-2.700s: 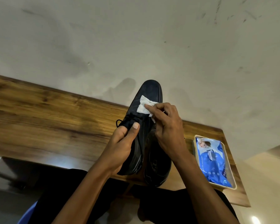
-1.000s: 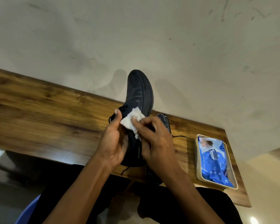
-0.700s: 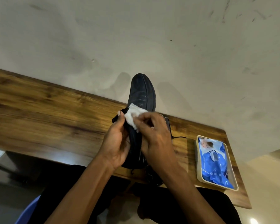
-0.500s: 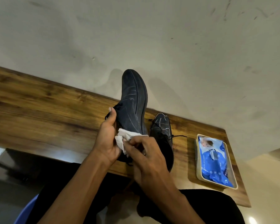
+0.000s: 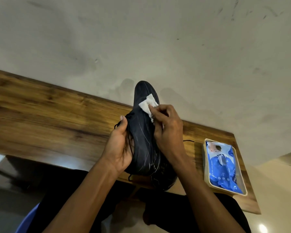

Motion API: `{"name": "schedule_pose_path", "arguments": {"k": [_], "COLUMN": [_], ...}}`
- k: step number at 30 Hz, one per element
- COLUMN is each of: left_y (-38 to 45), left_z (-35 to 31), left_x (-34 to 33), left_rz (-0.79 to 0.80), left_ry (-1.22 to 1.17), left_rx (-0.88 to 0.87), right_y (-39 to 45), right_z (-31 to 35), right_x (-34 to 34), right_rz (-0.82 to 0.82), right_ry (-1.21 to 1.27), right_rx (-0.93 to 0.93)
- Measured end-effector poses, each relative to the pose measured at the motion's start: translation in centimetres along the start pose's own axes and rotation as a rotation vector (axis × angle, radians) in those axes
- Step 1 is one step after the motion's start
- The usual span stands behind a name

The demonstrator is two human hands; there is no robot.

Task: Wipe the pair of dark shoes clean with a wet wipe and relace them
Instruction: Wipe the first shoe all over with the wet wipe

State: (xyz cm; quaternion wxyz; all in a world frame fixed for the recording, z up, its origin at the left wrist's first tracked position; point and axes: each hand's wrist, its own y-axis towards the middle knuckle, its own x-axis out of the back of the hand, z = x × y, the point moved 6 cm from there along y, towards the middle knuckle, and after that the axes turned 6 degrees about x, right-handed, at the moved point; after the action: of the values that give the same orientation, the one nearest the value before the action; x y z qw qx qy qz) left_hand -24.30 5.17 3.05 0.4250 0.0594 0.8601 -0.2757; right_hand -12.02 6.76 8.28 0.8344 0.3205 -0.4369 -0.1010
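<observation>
I hold a dark shoe (image 5: 144, 132) up on its side above the wooden table (image 5: 40, 118), toe pointing away toward the wall. My left hand (image 5: 120, 147) grips it from the left, near the lace opening, with loose black laces hanging by my palm. My right hand (image 5: 166, 126) presses a folded white wet wipe (image 5: 148, 105) against the shoe's upper near the toe. The second dark shoe (image 5: 166, 179) lies on the table under my right forearm, mostly hidden.
A blue pack of wet wipes (image 5: 223, 167) sits in a cream tray (image 5: 206, 175) at the table's right end. A stained pale wall (image 5: 158, 39) stands right behind the table. My dark-clothed lap is below the table's front edge.
My right hand has slid the wipe from the shoe's heel end up to the toe area. The held shoe now covers the second shoe more than before.
</observation>
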Motion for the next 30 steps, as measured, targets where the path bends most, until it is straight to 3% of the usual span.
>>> {"name": "schedule_pose_path", "arguments": {"k": [11, 22, 30], "left_y": [0.3, 0.2, 0.4], "left_z": [-2.3, -1.9, -2.1], "left_x": [1.4, 1.6, 2.1], "left_rz": [-0.076, -0.09, -0.157], "left_ry": [-0.106, -0.11, -0.119], "left_rx": [-0.066, -0.071, -0.072], "right_y": [-7.8, -3.3, -6.9], "right_z": [5.6, 0.0, 1.8], "right_x": [1.7, 1.1, 2.3], "right_rz": [0.21, 0.095, 0.189], "right_ry": [0.083, 0.051, 0.028], "right_rx": [0.216, 0.007, 0.094]}}
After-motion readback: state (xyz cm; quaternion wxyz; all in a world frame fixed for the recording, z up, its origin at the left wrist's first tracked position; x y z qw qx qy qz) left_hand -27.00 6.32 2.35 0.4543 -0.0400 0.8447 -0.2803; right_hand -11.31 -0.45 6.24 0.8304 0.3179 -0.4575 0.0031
